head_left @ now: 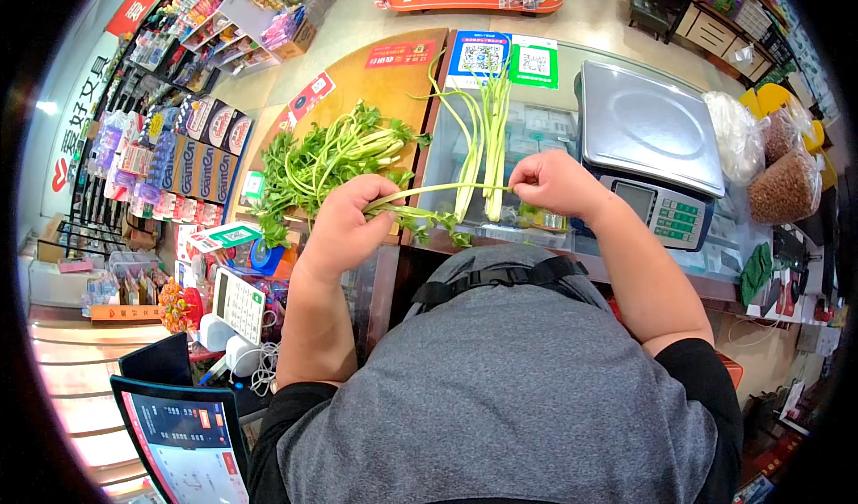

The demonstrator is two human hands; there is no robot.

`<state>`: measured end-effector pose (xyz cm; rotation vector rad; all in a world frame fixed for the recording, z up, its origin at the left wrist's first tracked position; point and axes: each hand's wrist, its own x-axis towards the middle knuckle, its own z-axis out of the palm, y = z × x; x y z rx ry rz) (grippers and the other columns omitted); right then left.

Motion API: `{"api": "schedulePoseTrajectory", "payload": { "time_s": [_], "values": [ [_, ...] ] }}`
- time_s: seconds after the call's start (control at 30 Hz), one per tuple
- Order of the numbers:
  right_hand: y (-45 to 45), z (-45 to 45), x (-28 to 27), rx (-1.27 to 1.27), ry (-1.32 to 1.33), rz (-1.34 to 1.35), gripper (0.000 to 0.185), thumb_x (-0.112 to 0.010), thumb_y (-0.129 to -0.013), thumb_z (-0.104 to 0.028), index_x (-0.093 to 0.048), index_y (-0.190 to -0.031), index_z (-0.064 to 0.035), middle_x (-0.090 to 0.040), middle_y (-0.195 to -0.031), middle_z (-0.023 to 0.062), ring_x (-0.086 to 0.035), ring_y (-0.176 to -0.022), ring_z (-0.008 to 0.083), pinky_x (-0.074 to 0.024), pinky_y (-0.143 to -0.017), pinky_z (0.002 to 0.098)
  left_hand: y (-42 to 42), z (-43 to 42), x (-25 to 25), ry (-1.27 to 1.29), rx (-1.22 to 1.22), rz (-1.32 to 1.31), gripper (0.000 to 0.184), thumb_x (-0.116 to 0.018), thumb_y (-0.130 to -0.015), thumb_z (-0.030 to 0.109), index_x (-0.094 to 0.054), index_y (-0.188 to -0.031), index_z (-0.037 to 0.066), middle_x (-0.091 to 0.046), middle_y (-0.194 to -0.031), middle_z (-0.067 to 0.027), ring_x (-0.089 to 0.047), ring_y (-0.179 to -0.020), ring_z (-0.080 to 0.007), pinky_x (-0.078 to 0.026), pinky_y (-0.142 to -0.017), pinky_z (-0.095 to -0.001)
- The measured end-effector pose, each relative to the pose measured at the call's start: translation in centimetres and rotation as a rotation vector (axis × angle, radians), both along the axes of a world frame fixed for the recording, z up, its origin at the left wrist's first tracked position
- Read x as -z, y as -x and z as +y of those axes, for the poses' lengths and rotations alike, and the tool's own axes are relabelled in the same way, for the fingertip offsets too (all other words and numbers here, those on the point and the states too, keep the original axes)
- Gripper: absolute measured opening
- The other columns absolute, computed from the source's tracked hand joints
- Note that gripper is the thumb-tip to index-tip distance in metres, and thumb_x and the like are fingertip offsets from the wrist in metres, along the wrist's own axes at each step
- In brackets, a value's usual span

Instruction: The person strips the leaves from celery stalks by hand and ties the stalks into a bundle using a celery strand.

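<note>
A thin celery stalk stretches level between my two hands above the counter's near edge. My left hand is closed around its left part, with leafy bits hanging just to the right of the fingers. At the other end, my right hand pinches the stalk's tip. Several bare celery stalks lie lengthwise on the glass counter, partly behind the held stalk. To the left, a heap of leafy celery rests on the wooden counter, close beyond my left hand.
A scale with a steel plate stands right of the bare stalks. Payment code cards lie at the counter's far side. Bags of brown grains sit far right. Boxes, a calculator and a monitor are on the left.
</note>
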<state>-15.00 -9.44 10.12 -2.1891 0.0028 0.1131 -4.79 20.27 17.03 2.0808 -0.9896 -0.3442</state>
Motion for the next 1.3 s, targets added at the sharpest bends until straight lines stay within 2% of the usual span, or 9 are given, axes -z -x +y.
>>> {"api": "schedulePoseTrajectory", "payload": {
  "time_s": [0.17, 0.37, 0.47, 0.57, 0.67, 0.77, 0.93, 1.1, 1.3],
  "values": [
    [0.2, 0.5, 0.4, -0.095, 0.235, -0.195, 0.016, -0.056, -0.077, -0.011, -0.067, -0.084, -0.0010, -0.065, -0.079, 0.0165, -0.062, -0.073, 0.0326, -0.0499, -0.068, 0.0371, -0.2, -0.1, 0.1, -0.036, 0.023, -0.076, 0.019, -0.059, -0.073, -0.002, -0.061, -0.092, -0.002, -0.061, -0.086, -0.0085, -0.060, -0.083, -0.0193, -0.047, -0.078, -0.0287],
    [0.2, 0.9, 1.9, 0.215, 0.160, -0.257, 0.020, -0.052, -0.079, -0.015, -0.066, -0.083, -0.0014, -0.065, -0.081, 0.0189, -0.062, -0.077, 0.0362, -0.0496, -0.071, 0.0423, -0.3, -0.2, 0.3, -0.091, 0.074, -0.140, 0.018, -0.058, -0.070, -0.001, -0.060, -0.088, -0.002, -0.061, -0.083, -0.0121, -0.060, -0.080, -0.0245, -0.047, -0.075, -0.0308],
    [0.0, 1.6, 2.2, 0.417, -0.129, -0.167, 0.020, -0.052, -0.080, -0.015, -0.065, -0.083, -0.0001, -0.063, -0.077, 0.0189, -0.063, -0.073, 0.0310, -0.0487, -0.068, 0.0387, 0.0, -0.7, 0.2, -0.102, 0.090, -0.143, 0.017, -0.057, -0.069, -0.001, -0.060, -0.087, -0.001, -0.060, -0.080, -0.0123, -0.060, -0.079, -0.0254, -0.047, -0.074, -0.0311],
    [-0.6, 1.9, 3.8, 0.565, -0.267, -0.217, 0.014, -0.055, -0.079, -0.012, -0.061, -0.079, 0.0004, -0.053, -0.063, 0.0080, -0.049, -0.058, 0.0147, -0.0411, -0.055, 0.0297, 0.3, -1.1, 0.0, -0.092, 0.063, -0.076, 0.017, -0.057, -0.069, -0.001, -0.060, -0.086, -0.001, -0.060, -0.079, -0.0109, -0.059, -0.077, -0.0240, -0.046, -0.072, -0.0307],
    [-1.2, 0.6, 5.2, 0.788, -0.635, -0.020, 0.012, -0.054, -0.082, -0.013, -0.059, -0.078, -0.0028, -0.046, -0.059, 0.0033, -0.040, -0.051, 0.0115, -0.0333, -0.046, 0.0280, -0.2, -0.9, 0.4, -0.052, 0.026, -0.025, 0.016, -0.056, -0.071, -0.002, -0.060, -0.086, 0.000, -0.059, -0.079, -0.0077, -0.058, -0.076, -0.0190, -0.045, -0.071, -0.0287],
    [-0.3, -1.0, 4.7, 0.765, -1.125, 0.104, 0.011, -0.053, -0.084, -0.015, -0.056, -0.080, -0.0050, -0.044, -0.062, -0.0007, -0.041, -0.054, 0.0124, -0.0315, -0.048, 0.0263, -0.7, -0.3, 0.4, -0.003, -0.050, 0.030, 0.016, -0.055, -0.073, -0.002, -0.060, -0.088, 0.001, -0.059, -0.080, -0.0026, -0.055, -0.076, -0.0108, -0.044, -0.069, -0.0248],
    [-0.1, 1.3, 1.1, 0.392, -1.554, 0.303, 0.012, -0.052, -0.087, -0.017, -0.051, -0.078, -0.0086, -0.052, -0.071, 0.0043, -0.049, -0.059, 0.0135, -0.0353, -0.045, 0.0247, -1.0, -0.4, 0.6, 0.120, -0.175, 0.269, 0.016, -0.055, -0.078, -0.001, -0.061, -0.093, 0.001, -0.058, -0.085, 0.0023, -0.051, -0.079, -0.0043, -0.040, -0.070, -0.0197],
    [-0.5, 4.9, -1.3, 0.169, -1.227, 0.345, 0.012, -0.053, -0.091, -0.013, -0.059, -0.091, -0.0027, -0.057, -0.078, 0.0055, -0.052, -0.064, 0.0122, -0.0402, -0.048, 0.0251, -0.5, -1.8, 0.2, 0.147, -0.176, 0.261, 0.016, -0.056, -0.079, 0.001, -0.061, -0.094, 0.001, -0.058, -0.087, 0.0021, -0.050, -0.080, -0.0044, -0.040, -0.072, -0.0192],
    [-1.3, 8.4, -2.3, 0.130, -0.299, -0.239, 0.016, -0.060, -0.087, -0.013, -0.065, -0.099, -0.0022, -0.064, -0.079, 0.0080, -0.060, -0.067, 0.0192, -0.0478, -0.064, 0.0319, 0.1, -3.0, 0.7, 0.146, -0.177, 0.185, 0.014, -0.057, -0.080, 0.000, -0.061, -0.093, 0.001, -0.059, -0.087, 0.0013, -0.050, -0.080, -0.0047, -0.041, -0.071, -0.0197]
  ]
}}
